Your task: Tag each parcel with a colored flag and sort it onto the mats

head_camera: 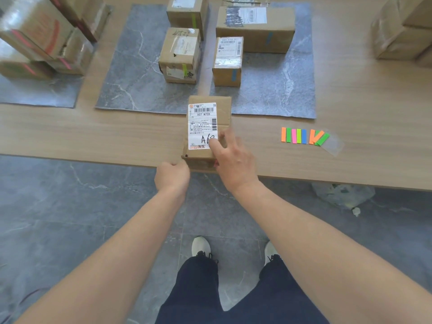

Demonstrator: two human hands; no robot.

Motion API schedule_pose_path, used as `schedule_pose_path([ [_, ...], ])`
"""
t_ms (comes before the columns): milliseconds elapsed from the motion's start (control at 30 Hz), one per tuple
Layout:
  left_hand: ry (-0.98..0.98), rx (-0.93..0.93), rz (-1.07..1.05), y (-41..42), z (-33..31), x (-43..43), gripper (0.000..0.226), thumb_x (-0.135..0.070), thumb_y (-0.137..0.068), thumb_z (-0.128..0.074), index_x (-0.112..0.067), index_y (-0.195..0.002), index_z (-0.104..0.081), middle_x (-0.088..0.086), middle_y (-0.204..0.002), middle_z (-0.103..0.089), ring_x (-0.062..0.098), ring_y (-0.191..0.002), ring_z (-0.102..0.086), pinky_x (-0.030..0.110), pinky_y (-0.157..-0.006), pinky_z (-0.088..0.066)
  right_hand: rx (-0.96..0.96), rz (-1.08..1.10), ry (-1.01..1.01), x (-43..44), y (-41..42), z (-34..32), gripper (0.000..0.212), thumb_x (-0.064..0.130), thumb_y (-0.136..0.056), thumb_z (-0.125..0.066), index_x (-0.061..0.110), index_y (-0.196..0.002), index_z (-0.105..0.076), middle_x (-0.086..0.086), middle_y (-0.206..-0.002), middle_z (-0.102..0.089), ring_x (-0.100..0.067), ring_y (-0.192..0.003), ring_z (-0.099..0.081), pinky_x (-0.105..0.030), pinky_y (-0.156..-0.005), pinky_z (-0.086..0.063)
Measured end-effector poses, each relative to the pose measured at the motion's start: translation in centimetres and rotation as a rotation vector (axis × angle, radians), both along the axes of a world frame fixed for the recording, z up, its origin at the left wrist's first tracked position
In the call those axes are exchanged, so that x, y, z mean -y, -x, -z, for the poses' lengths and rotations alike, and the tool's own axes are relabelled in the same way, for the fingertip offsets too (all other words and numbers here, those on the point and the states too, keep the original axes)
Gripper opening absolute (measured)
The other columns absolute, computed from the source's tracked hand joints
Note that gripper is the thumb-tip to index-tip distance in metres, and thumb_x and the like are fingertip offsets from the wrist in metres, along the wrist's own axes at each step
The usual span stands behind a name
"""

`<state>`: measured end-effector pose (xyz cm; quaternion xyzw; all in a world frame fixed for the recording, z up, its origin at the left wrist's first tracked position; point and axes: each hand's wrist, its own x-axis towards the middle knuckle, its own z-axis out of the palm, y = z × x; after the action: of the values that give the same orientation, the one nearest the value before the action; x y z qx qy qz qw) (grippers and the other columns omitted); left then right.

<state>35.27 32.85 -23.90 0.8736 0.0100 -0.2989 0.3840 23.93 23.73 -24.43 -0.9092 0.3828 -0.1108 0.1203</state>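
1. Has the parcel (208, 106) at the table's (93, 134) near edge, midway along, short of the mats (138, 73).
2. Pinches its near-left corner in the curled left grip (172, 175); lays the right grip (231, 160) flat on top, fingers straight across the label (202, 122).
3. Looks light, stiff cardboard with slick tape; best taken by opposite side walls.

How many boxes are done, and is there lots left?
Done: green-flagged cardboard boxes sit on the middle grey mat, blue-flagged ones on the right grey mat. In hand: left hand and right hand touch the white-labelled cardboard parcel at the table edge. Still to do: unsorted cardboard boxes piled far right.
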Motion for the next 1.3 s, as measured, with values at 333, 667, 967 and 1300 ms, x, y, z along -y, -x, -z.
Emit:
schedule_pose_path([
  [333,0.313,-0.181,-0.055,-1.5,-3.6,2.8,0.031,-0.034,-0.100,-0.033,-0.026,-0.097,-0.062,-0.007,-0.096,-0.064,0.007,-0.081,-0.056,0.026,-0.074,-0.041,0.500,0.483,-1.085,1.5,-1.1,-4.4,0.041,0.060,-0.100,-0.046,0.030,-0.128,-0.046,0.013,-0.116,-0.056,-0.008,-0.095,-0.059,-0.023,-0.075,-0.056],
  [667,0.398,-0.324,0.072,-3.3,-7.1,3.3,0.043,-0.042,-0.102,-0.028,-0.026,-0.087,-0.065,-0.015,-0.056,-0.069,0.016,-0.078,-0.055,0.034,-0.082,-0.043,0.526,0.586,-1.218,0.8,-2.2,-9.5,0.037,0.045,-0.109,-0.028,0.026,-0.110,-0.059,0.008,-0.097,-0.066,-0.007,-0.081,-0.053,-0.029,-0.082,-0.039],
  [967,0.519,-0.289,0.116,-5.4,-15.3,2.9,0.048,-0.048,-0.101,-0.029,-0.019,-0.113,-0.066,0.000,-0.083,-0.073,0.018,-0.079,-0.060,0.038,-0.089,-0.050,0.620,0.551,-1.105,-0.2,-4.0,-18.4,0.044,0.049,-0.109,-0.025,0.026,-0.121,-0.061,0.001,-0.116,-0.073,-0.012,-0.090,-0.063,-0.027,-0.067,-0.041],
  [1300,0.598,-0.209,0.164,-3.3,-26.6,1.5,0.051,-0.045,-0.102,-0.025,-0.015,-0.105,-0.066,-0.003,-0.068,-0.071,0.019,-0.071,-0.059,0.032,-0.073,-0.049,0.624,0.432,-0.949,-0.1,-1.5,-27.7,0.035,0.046,-0.110,-0.030,0.027,-0.118,-0.058,0.008,-0.107,-0.064,-0.006,-0.086,-0.055,-0.025,-0.066,-0.041],
])
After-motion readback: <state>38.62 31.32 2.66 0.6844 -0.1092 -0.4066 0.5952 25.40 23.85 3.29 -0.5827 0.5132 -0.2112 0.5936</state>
